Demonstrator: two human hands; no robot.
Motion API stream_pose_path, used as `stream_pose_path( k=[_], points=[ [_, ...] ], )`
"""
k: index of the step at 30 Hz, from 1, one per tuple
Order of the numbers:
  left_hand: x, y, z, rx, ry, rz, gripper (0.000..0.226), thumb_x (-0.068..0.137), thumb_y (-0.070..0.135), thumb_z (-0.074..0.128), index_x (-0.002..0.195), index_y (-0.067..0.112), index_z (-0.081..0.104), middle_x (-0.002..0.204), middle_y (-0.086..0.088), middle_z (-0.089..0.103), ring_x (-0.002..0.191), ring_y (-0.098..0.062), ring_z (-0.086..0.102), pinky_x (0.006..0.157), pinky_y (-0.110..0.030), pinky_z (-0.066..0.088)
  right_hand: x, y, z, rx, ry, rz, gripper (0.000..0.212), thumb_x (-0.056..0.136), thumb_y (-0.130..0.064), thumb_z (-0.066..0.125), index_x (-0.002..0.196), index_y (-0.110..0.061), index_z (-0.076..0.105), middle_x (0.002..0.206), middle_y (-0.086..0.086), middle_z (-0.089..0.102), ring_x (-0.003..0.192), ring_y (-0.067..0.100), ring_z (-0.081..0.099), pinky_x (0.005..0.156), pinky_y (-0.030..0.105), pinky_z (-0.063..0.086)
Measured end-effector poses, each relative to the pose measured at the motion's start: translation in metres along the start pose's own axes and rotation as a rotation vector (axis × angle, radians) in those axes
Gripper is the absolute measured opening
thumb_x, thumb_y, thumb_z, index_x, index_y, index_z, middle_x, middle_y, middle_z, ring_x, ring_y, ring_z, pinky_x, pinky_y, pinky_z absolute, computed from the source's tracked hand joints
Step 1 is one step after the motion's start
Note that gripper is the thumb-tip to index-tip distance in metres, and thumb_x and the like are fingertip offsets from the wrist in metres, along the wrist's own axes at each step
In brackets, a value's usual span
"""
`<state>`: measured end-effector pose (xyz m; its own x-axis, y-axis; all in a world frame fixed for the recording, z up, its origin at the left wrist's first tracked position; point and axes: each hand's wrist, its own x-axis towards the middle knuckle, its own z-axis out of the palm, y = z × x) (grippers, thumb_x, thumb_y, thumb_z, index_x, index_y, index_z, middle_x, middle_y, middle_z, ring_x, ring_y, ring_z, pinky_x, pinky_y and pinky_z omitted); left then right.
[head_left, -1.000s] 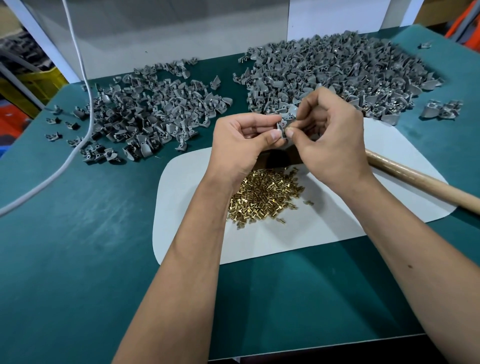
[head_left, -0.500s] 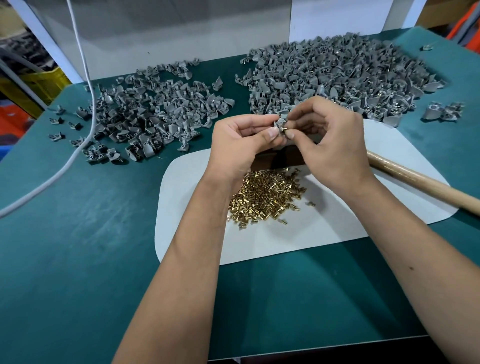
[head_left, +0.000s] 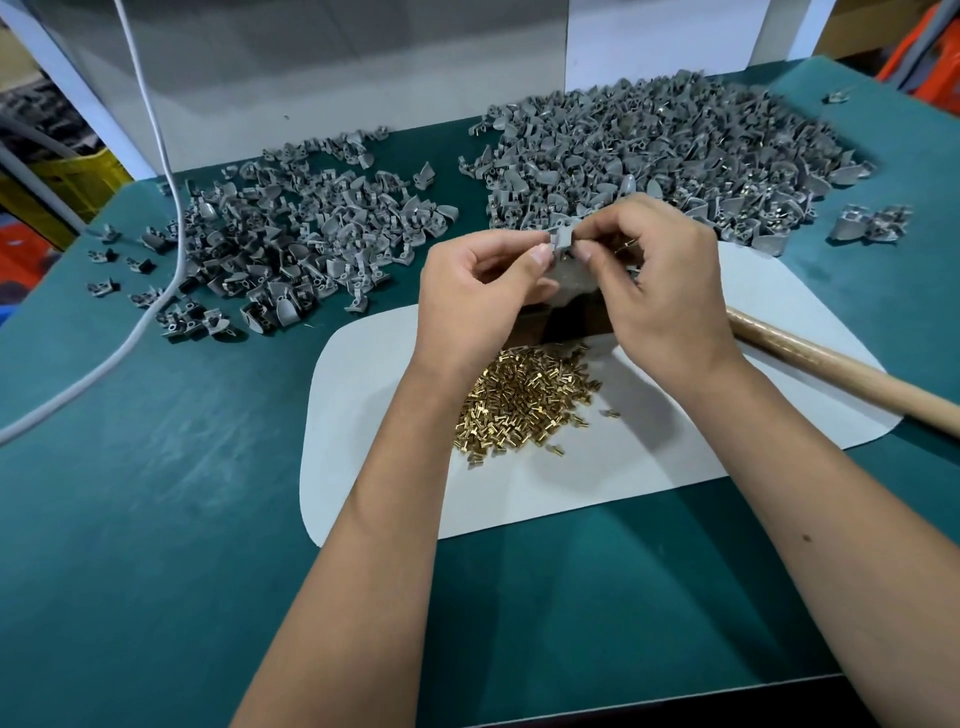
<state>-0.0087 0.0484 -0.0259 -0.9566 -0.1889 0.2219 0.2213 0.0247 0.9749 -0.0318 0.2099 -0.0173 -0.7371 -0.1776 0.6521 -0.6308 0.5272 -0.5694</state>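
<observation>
Teal covers the desk (head_left: 156, 519) in the head view, where we see the left hand (head_left: 478, 301) and right hand (head_left: 660, 291) both pinching one grey plastic part (head_left: 563, 240) between thumb and fingertips, raised above a white mat (head_left: 649, 467). Brass inserts (head_left: 524, 400) lie heaped on the mat below the wrists. Behind, we count a left heap (head_left: 291, 234) and a larger right heap (head_left: 649, 156) of grey parts.

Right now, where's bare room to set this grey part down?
Bare green mat is left of the white sheet, nearer than the left grey pile and the cable. The sheet's near strip, this side of the brass pins, is free. Crowded: the right grey pile and the wooden handle.
</observation>
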Motion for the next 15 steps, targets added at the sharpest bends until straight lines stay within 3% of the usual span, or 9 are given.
stream_pose_path(
  k=[4,11,15],
  points=[
    [-0.002,-0.003,0.008,0.140,0.042,0.123,0.026,0.079,-0.004,0.081,0.102,0.007,0.078,0.093,-0.009,0.079,0.089,-0.023,0.077,0.089,-0.043,0.062,0.001,0.002,0.002,0.004,0.003,0.067,0.009,0.093,-0.012,0.066,0.098,-0.007,0.073,0.093,0.002,0.069,0.087,0.015,0.061,0.078,0.016,0.044],
    [-0.003,-0.009,0.017,0.107,0.103,0.092,0.019,0.079,-0.005,0.081,0.096,0.003,0.079,0.088,-0.010,0.079,0.081,-0.024,0.078,0.084,-0.044,0.063,0.001,0.001,0.004,-0.026,0.007,0.119,0.011,0.093,-0.011,0.065,0.097,-0.008,0.074,0.092,0.005,0.072,0.086,0.018,0.064,0.081,0.030,0.051],
    [-0.004,-0.008,0.019,0.109,0.131,0.091,0.021,0.078,-0.004,0.082,0.083,0.016,0.078,0.084,-0.007,0.079,0.081,-0.024,0.078,0.084,-0.045,0.063,0.001,-0.003,0.004,-0.031,0.005,0.159,0.009,0.090,-0.011,0.067,0.095,-0.009,0.075,0.088,0.004,0.072,0.082,0.018,0.066,0.081,0.033,0.054]
  ],
)
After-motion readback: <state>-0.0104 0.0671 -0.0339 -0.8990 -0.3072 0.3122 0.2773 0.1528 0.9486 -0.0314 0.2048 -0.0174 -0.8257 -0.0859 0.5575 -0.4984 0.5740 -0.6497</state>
